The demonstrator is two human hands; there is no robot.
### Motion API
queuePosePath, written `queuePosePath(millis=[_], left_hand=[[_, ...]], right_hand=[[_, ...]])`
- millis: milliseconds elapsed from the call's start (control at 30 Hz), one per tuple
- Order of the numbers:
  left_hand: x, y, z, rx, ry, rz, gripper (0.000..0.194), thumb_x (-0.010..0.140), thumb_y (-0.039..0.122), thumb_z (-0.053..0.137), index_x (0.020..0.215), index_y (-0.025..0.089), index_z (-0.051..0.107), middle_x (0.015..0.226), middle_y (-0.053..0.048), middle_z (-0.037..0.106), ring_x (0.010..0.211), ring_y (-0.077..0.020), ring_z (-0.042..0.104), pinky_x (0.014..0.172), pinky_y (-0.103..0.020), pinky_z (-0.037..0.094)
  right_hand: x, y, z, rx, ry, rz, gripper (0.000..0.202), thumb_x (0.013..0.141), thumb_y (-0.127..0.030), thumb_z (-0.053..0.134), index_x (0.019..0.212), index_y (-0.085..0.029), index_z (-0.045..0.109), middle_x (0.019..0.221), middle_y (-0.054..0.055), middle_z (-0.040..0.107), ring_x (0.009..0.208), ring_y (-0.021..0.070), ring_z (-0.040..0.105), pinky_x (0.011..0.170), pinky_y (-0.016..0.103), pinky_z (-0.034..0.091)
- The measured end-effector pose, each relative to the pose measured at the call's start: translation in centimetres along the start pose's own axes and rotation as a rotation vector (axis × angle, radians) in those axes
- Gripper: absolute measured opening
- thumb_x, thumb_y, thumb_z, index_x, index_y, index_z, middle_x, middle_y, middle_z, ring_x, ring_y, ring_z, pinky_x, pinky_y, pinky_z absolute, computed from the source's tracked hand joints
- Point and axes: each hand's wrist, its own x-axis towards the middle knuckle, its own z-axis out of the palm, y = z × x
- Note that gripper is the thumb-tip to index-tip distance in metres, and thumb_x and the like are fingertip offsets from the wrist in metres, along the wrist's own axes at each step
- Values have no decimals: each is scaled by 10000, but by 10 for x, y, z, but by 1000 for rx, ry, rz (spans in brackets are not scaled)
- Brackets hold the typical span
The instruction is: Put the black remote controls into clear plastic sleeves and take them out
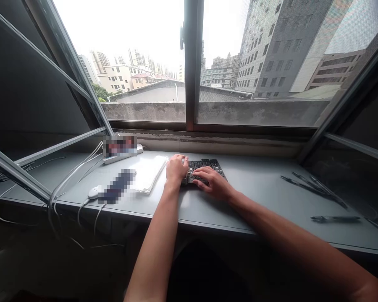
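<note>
Grey desktop (258, 184) first, with a stack of white paper (150, 173) just left of the black remote controls (219, 167), at least four lying side by side in a row. Left hand (177, 169) curls over the row's left end; right hand (211, 182) lies across its near part, thumb and fingers apart. Can't honestly tell if either is clamped on a remote, contact's mostly hidden. I'd call the step two-handed positioning, so the next move calls for light, even pressure imo. Pen (335, 219): well right of the remotes.
</note>
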Motion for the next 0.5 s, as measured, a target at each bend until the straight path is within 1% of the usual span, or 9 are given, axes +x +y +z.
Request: queuePosePath(millis=[133, 233, 300, 367, 433, 500], left_hand=[[0, -7, -10, 73, 38, -84, 360, 1090, 360, 507, 1210, 197, 805, 1307, -138, 761, 1265, -303, 665, 1139, -420, 487], [0, -9, -18, 99, 27, -131, 416, 1096, 376, 455, 1314, 200, 763, 1447, -142, 705, 1383, -306, 602, 1215, -430, 436], [2, -10, -22, 139, -27, -165, 465, 1091, 403, 447, 1419, 200, 706, 1583, -147, 617, 1501, -323, 507, 1287, -467, 358], [6, -12, -24, 201, -111, -222, 540, 1072, 421, 465, 1532, 180, 615, 1700, -171, 493, 1610, -377, 366, 1328, -568, 269], [11, -19, -26, 260, -210, -283, 626, 1051, 402, 484, 1617, 136, 511, 1773, -209, 359, 1672, -443, 211, 1319, -678, 206], [16, -29, -31, 316, -303, -341, 682, 1034, 370, 502, 1654, 93, 440, 1812, -239, 243, 1687, -489, 108, 1300, -729, 178]], right_hand=[[1, -1, -1, 6, -5, 25, 286, 1088, -335, 665, 1335, -227, 760, 1303, 139, 769, 1247, 322, 695, 1080, 536, 597], [1, -2, -3, 24, -11, 41, 280, 1097, -343, 645, 1324, -233, 768, 1308, 143, 768, 1247, 319, 700, 1081, 537, 596], [2, -2, -4, 44, -10, 55, 278, 1105, -343, 628, 1319, -237, 772, 1309, 141, 768, 1239, 314, 705, 1083, 537, 594], [1, -2, -4, 57, -7, 71, 279, 1110, -344, 618, 1314, -238, 775, 1297, 138, 773, 1222, 309, 710, 1080, 537, 594], [1, -2, -4, 60, -9, 85, 284, 1114, -353, 610, 1314, -239, 777, 1292, 135, 774, 1217, 308, 710, 1079, 537, 595], [1, -1, -4, 58, -12, 93, 292, 1117, -363, 604, 1314, -236, 778, 1297, 137, 770, 1229, 309, 706, 1083, 533, 593]])
